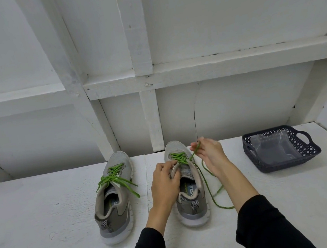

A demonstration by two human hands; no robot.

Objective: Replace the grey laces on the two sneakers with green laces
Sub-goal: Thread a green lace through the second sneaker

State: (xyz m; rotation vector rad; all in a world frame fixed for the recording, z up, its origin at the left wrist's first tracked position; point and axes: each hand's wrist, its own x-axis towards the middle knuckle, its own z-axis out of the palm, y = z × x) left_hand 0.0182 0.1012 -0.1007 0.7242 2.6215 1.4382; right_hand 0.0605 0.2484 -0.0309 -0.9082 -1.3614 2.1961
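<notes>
White painted boards are forming the wall and the flat work surface (pixel 46 208) that is filling the lower half of the view. Two grey sneakers are standing on it side by side, toes pointing toward 12 o'clock. One sneaker (pixel 114 198), at 9 o'clock of the other, is carrying a green lace (pixel 115 179) crossed through its eyelets, with loose ends trailing over its side. The second sneaker (pixel 188 184) is sitting at the centre, partly threaded with a second green lace (pixel 210 183), whose long free end is looping down toward 5 o'clock across the surface.

Two hands are reaching in from 6 o'clock, both in black sleeves. The left hand (pixel 165 182) is curling its fingers around the second sneaker's tongue. The right hand (pixel 208 153) is pinching the lace between thumb and fingertips, just at 2 o'clock of the eyelets.

One dark openwork basket (pixel 312 147) is resting at 3 o'clock, well apart, holding clear plastic wrapping (pixel 271 148).
</notes>
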